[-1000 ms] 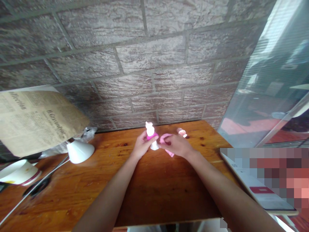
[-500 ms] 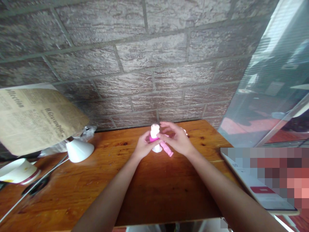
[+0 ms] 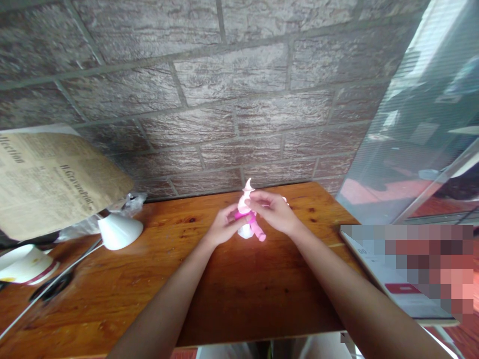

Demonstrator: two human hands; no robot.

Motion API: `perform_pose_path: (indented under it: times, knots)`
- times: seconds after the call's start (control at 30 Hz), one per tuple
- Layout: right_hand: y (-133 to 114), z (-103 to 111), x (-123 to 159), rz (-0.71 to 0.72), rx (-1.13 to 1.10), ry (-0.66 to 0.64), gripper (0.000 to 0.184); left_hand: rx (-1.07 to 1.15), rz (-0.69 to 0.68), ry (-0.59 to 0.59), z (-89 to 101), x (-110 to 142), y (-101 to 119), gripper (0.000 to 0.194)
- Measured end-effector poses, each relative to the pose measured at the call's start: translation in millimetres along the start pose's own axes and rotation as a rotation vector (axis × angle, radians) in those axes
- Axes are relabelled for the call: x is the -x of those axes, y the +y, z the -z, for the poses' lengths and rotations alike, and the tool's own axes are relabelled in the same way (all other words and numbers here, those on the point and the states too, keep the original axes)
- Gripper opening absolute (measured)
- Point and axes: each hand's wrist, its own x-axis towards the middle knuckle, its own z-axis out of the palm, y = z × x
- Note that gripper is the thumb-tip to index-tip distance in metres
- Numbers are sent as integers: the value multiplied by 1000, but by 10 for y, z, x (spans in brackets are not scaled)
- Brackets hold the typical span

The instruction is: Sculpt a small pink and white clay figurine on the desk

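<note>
The toy (image 3: 245,216) is between the person's two hands, over the table (image 3: 228,299) towards its far edge, near the wall (image 3: 209,119). It stands roughly upright, with a pale top (image 3: 244,203) ending in a curved point, a magenta band around its middle, a white foot (image 3: 245,231) below, and a pink limb (image 3: 259,233) slanting down and to the right. The left hand (image 3: 221,225) has hold of it at the band, fingers curled behind and thumb across the front, little gap left; gripping the middle probably keeps the whole thing steady while leaving both ends free. The right hand (image 3: 277,213) pinches the top between thumb and fingertips, nearly closed, which seems to suit work on a small part; how firmly it presses cannot be told. Whether the foot rests on the table or hangs just above it is also unclear. A small pale piece (image 3: 285,200) shows behind the right hand, mostly hidden. The left of the table holds a lamp (image 3: 120,232) with a printed shade, its cord (image 3: 50,286) running over scissors (image 3: 56,288), beside a bowl (image 3: 28,264); these are well apart from the hands, which leaves both forearms room to reach in.
</note>
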Motion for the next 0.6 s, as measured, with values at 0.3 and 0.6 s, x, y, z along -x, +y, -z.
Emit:
perform_pose_path:
  times: [0.3, 0.6]
  knots:
    - [-12, 39, -9, -133, -100, 71, 34, -38, 21, 16, 6, -3, -2, 32]
    - [3, 2, 5, 48, 76, -19, 28, -8, 12, -14, 35, -3, -39, 33]
